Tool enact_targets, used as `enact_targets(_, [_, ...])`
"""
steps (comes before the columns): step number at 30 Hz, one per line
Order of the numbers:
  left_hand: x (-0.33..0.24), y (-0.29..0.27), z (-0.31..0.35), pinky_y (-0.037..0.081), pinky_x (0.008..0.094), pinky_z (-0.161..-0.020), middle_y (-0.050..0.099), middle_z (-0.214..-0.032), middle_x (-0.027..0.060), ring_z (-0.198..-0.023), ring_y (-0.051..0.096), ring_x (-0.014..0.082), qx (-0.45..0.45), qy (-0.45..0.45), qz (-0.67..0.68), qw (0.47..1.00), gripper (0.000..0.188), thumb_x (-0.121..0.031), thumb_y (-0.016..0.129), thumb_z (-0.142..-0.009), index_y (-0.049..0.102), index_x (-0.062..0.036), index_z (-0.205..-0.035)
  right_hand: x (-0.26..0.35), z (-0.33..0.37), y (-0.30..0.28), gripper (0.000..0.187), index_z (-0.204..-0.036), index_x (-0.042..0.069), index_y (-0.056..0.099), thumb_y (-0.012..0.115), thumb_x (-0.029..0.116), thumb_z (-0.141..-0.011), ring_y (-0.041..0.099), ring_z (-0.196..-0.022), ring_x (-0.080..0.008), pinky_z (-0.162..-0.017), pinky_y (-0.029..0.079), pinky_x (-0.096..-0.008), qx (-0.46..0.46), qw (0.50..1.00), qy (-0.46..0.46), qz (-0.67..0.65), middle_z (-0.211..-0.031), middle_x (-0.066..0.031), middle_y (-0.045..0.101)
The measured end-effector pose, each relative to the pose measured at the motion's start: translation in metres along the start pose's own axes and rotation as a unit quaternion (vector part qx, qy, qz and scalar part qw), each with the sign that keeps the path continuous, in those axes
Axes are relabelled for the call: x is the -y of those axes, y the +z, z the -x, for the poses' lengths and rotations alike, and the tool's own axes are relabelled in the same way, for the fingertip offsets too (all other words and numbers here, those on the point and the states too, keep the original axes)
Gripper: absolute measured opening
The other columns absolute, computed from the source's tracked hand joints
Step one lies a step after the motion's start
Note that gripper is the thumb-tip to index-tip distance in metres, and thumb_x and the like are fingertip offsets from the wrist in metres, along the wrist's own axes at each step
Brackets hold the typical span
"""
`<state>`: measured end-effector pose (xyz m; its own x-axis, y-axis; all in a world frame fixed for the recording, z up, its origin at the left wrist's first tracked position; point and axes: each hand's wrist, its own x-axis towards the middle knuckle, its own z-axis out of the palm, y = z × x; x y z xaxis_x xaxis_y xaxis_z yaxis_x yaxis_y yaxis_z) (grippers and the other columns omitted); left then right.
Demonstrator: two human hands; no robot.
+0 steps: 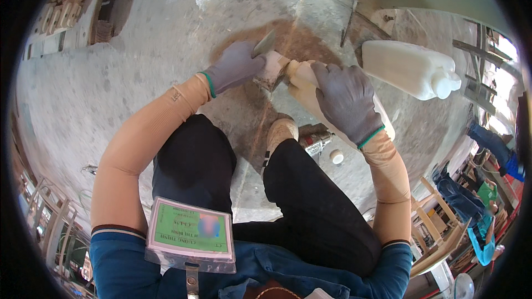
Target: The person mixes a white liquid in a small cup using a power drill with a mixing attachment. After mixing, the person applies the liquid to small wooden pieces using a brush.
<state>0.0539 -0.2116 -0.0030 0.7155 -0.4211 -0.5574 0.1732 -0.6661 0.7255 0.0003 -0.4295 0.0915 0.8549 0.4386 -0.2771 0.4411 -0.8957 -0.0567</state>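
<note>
My left hand (pixel 237 66), in a grey glove, is closed around a small stained cup (pixel 272 66) above the floor. A flat grey piece (pixel 264 44) stands up beside those fingers; I cannot tell whether it belongs to the cup. My right hand (pixel 350 99), gloved alike, grips a whitish plastic jug (pixel 305 98) that lies tilted, its mouth at the cup's opening. Whether liquid is running between them I cannot make out. On the floor under the jug sit a metal spray gun (pixel 316 142), partly hidden, and a white screw cap (pixel 336 156).
Another white jug (pixel 407 66) lies at the right. A brown stain (pixel 310 41) marks the concrete floor beyond my hands. Wooden pieces (pixel 69 0) are stacked at far left. Wooden frames (pixel 438 221) and other people (pixel 482 216) are at the right edge.
</note>
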Motion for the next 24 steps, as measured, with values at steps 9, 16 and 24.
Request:
enact_targets(9, [-0.008, -0.006, 0.018, 0.046, 0.0407, -0.072, 0.063, -0.081, 0.0201, -0.074, 0.06, 0.0333, 0.026, 0.069, -0.061, 0.995, 0.031, -0.025, 0.054, -0.087, 0.06, -0.0019, -0.106, -0.016, 0.03, -0.011, 0.029, -0.102, 0.01, 0.059, 0.061, 0.021, -0.076, 0.06, -0.07, -0.0226, -0.062, 0.044, -0.0362, -0.066, 0.998, -0.004, 0.004, -0.075, -0.0062, 0.059])
enact_targets(16, [-0.049, -0.011, 0.037, 0.047, 0.0446, -0.07, 0.062, -0.079, 0.0228, -0.074, 0.06, 0.0406, 0.014, 0.15, -0.132, 0.98, 0.028, -0.023, 0.053, -0.085, 0.06, -0.0013, -0.101, -0.031, 0.073, -0.034, 0.046, -0.117, 0.014, 0.058, 0.065, 0.017, -0.071, 0.056, -0.075, -0.0266, -0.072, 0.044, -0.0375, -0.019, 0.995, 0.05, -0.083, -0.085, -0.0063, 0.06])
enact_targets(24, [-0.088, -0.013, 0.038, 0.049, 0.0326, -0.064, 0.064, -0.076, 0.0111, -0.068, 0.062, 0.0207, 0.108, 0.094, 0.048, 0.988, 0.024, -0.017, 0.058, -0.087, 0.063, 0.0018, -0.101, -0.062, 0.135, -0.046, 0.053, -0.118, 0.013, 0.059, 0.069, 0.017, -0.066, 0.056, -0.078, -0.0251, -0.073, 0.043, -0.0362, -0.062, 0.99, 0.105, -0.075, -0.085, -0.005, 0.059])
